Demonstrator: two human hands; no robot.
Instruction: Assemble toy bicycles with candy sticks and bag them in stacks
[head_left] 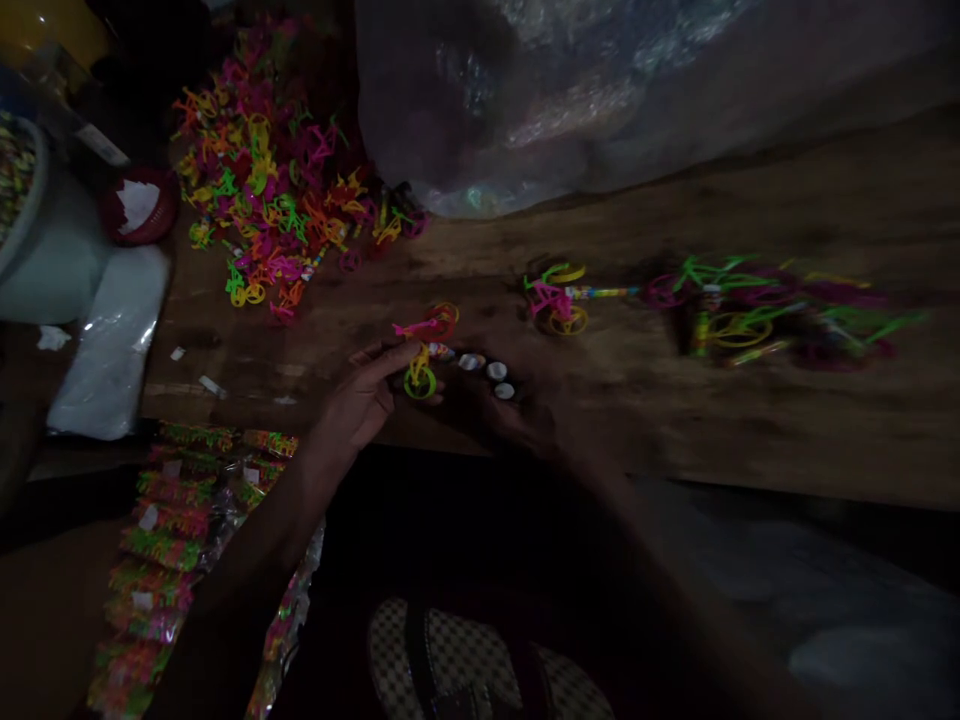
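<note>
My left hand (364, 400) is closed on a small plastic toy bicycle (420, 368) with pink and yellow parts and a lime-green wheel, pinched between thumb and fingers. Just right of it, small printed tubes (471, 362) with pale round ends sit between my two hands. My right hand (525, 420) is in deep shadow, its fingers curled by those tubes and seemingly round them. Farther right on the wooden table (465, 250) lies a pink, green and yellow toy bicycle (551, 298) with a printed tube (604, 293) touching it.
A heap of bright toy bicycles (277, 200) covers the table's back left. More bicycles and tubes (750, 300) lie at right. Clear plastic sheeting (525, 110) spans the back. Flat plastic bags (112, 340) and a pale bucket (52, 250) stand left; filled packets (165, 540) hang below.
</note>
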